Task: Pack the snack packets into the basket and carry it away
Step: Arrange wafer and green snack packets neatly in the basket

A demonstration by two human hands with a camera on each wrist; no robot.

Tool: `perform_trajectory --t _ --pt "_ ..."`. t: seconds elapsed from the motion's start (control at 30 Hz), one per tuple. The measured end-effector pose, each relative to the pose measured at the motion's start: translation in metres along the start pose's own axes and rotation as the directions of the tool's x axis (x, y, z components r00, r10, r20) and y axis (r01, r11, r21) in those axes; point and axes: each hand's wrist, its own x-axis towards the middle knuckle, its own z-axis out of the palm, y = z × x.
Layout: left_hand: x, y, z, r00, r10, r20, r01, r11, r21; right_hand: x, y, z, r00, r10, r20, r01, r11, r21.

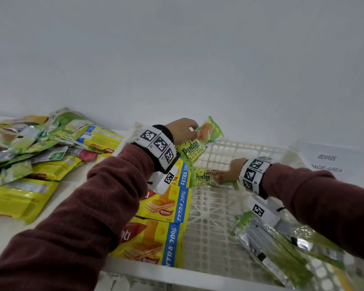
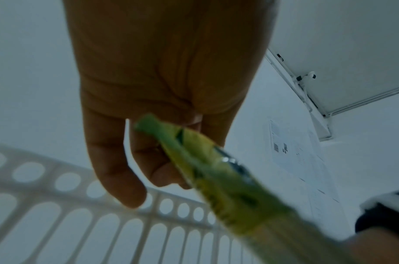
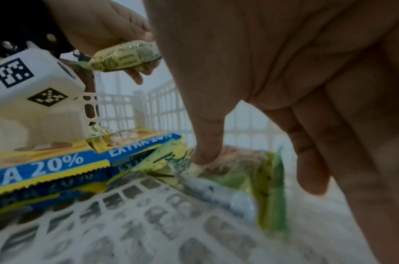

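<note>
- Maroon sleeves [image 1: 76,217] fill the near view.
- At nine o'clock, loose snack packets [image 1: 36,156] pile on the table.
- Left hand [image 1: 182,130] pinches a raised Pandan packet [image 1: 200,141] above the basket [image 1: 210,238].
- Yellow wafer packs [image 1: 162,206] lie along the basket's left side.
- Right hand [image 1: 232,170], fingers straight, presses a second Pandan packet [image 1: 206,178] flat at twelve o'clock.

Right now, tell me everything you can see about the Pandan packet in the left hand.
The Pandan packet is a glossy green and yellow plastic wrapper printed with a cake picture and "Pandan Flavour Layer Cake". The left hand pinches its top end, so it hangs tilted above the white basket, apart from the packet below.
</note>
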Motion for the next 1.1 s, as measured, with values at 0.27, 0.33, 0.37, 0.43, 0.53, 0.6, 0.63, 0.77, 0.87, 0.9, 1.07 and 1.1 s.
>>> perform_trajectory --t 0.27,0.33,0.37,0.43,0.53,0.6,0.63,0.77,0.87,0.9,1.07,1.1 --pt "-0.012 0.023 0.004 0.991 0.106 0.078 -0.118 0.979 0.165 -0.031 0.022 -0.075 0.970 -0.048 -0.237 0.042 0.999 -0.031" --pt "-0.013 0.032 0.014 0.979 0.128 0.157 -0.159 0.966 0.206 -0.032 0.039 -0.089 0.944 -0.089 -0.317 0.083 0.996 -0.031" --pt "-0.013 0.036 0.021 0.969 0.126 0.211 -0.175 0.957 0.230 -0.030 0.046 -0.092 0.939 -0.097 -0.329 0.090 0.995 -0.035" --pt "-0.010 0.040 0.039 0.940 0.095 0.329 -0.200 0.931 0.304 -0.028 0.056 -0.088 0.946 -0.125 -0.300 0.124 0.992 -0.025" --pt "-0.003 0.040 0.066 0.877 -0.005 0.481 -0.219 0.886 0.409 -0.017 0.066 -0.070 0.959 -0.148 -0.242 0.159 0.987 0.028" --pt "0.002 0.038 0.081 0.855 -0.063 0.516 -0.207 0.869 0.450 -0.014 0.069 -0.062 0.952 -0.150 -0.269 0.177 0.981 0.078" --pt "0.003 0.039 0.087 0.852 -0.081 0.517 -0.199 0.864 0.463 -0.013 0.070 -0.060 0.947 -0.151 -0.282 0.182 0.980 0.086" --pt "0.006 0.042 0.105 0.867 -0.079 0.492 -0.233 0.809 0.539 -0.011 0.072 -0.052 0.936 -0.146 -0.321 0.180 0.981 0.079" --pt "0.007 0.046 0.107 0.908 -0.012 0.418 -0.255 0.776 0.576 -0.009 0.073 -0.049 0.929 -0.150 -0.339 0.189 0.978 0.086" --pt "0.006 0.047 0.106 0.920 0.017 0.391 -0.262 0.770 0.582 -0.009 0.073 -0.049 0.927 -0.154 -0.342 0.193 0.978 0.081" --pt "0.004 0.044 0.103 0.907 0.032 0.420 -0.296 0.758 0.581 -0.010 0.073 -0.048 0.921 -0.172 -0.349 0.203 0.978 0.055" --pt "0.003 0.041 0.104 0.891 -0.004 0.455 -0.298 0.750 0.590 -0.010 0.073 -0.048 0.921 -0.173 -0.348 0.203 0.978 0.050"
